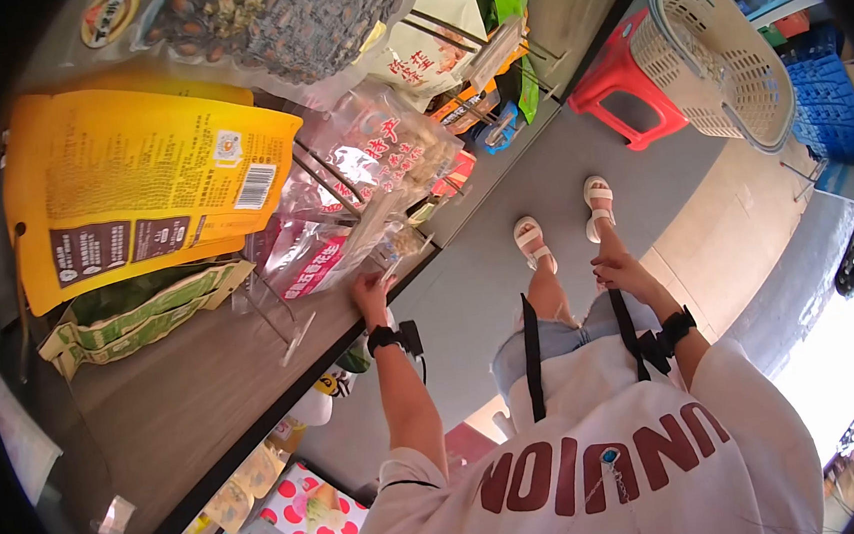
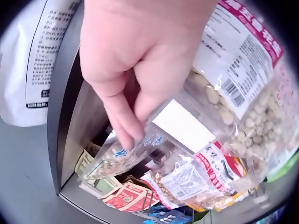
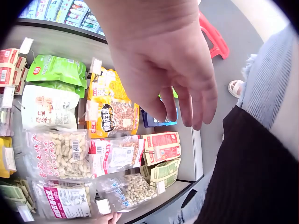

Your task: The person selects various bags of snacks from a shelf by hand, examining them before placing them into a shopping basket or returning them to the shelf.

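Note:
My left hand is at the front edge of the shelf. Its finger and thumb pinch the edge of a clear peanut bag with blue lettering, seen also in the right wrist view as a bag of pale nuts. Beside that hand hangs a clear bag with a magenta label, and a white price tag sits close to the fingers. My right hand hangs in front of the body with loosely bent fingers, holding nothing. In its own wrist view the right hand overlaps the rack of snack bags.
Yellow pouches and a large bag of dark seeds hang on metal hooks with protruding ends. A red stool carries a beige basket on the floor. Blue crates stand beyond it.

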Available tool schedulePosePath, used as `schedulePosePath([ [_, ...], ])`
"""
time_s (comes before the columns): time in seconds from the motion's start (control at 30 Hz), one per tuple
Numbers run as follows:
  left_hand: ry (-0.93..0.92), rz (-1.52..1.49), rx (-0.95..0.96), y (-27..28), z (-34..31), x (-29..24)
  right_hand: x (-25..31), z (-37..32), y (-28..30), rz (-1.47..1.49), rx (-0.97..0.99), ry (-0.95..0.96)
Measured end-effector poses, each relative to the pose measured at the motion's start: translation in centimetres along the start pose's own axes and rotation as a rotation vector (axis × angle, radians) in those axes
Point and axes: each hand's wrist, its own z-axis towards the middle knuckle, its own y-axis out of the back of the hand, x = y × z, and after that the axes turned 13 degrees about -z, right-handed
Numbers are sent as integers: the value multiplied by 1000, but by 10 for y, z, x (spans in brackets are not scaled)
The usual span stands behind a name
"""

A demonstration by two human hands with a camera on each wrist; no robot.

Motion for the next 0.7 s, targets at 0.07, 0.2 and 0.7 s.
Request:
schedulePosePath([
  [0.07,66,-80,64,-9,-18,-10,5,0,2,0,2,3],
  [0.2,168,-69,88,-18,-47,-12,6,1,10,23,-10,5],
  [0.7,-124,607,375,-117,-171,-120,55,5,43,-239,-43,204],
])
